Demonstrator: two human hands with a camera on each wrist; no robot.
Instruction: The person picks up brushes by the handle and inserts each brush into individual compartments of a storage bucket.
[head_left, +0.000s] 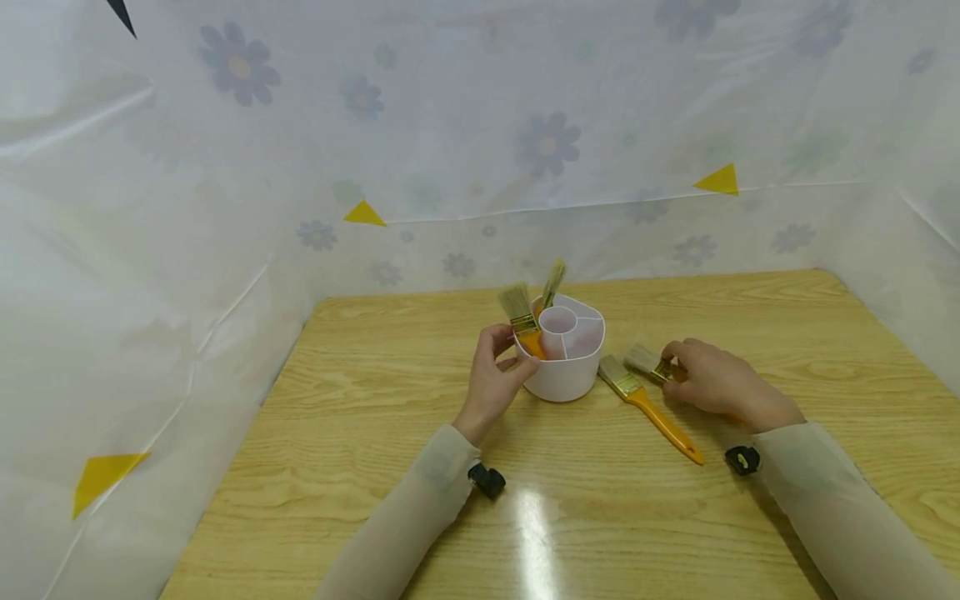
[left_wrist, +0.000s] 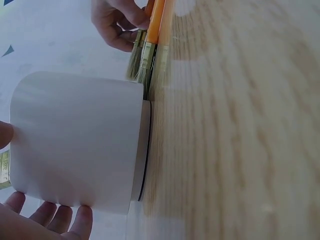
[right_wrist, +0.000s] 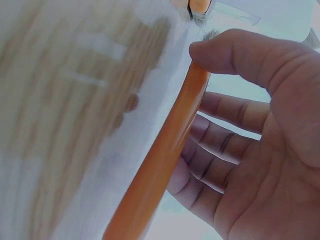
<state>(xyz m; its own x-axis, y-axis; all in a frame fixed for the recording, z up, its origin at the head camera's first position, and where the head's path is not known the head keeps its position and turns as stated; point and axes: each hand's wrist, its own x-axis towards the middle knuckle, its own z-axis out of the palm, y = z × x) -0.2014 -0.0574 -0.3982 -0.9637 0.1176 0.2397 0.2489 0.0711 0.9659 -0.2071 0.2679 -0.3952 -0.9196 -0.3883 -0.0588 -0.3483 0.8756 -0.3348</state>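
A white divided organizer (head_left: 564, 382) with a round centre tube stands on the table. My left hand (head_left: 493, 382) grips its left side, thumb near the front rim, fingers along the wall in the left wrist view. Two paintbrushes stand in it bristles up: a wide front brush (head_left: 517, 305) and a rear brush (head_left: 553, 282). To the organizer's right, my right hand (head_left: 712, 379) pinches another paintbrush (right_wrist: 157, 152) by its orange handle between thumb and fingers, bristles toward the organizer. Just in front lies a loose paintbrush (head_left: 666, 423), its bristles close to the organizer's base.
The wood-grain table (head_left: 360, 400) is bounded by a flower-patterned sheet (head_left: 450, 125) at the back and sides. Yellow triangular patches (head_left: 365, 214) mark the sheet. Each sleeve carries a small black wrist device (head_left: 487, 481).
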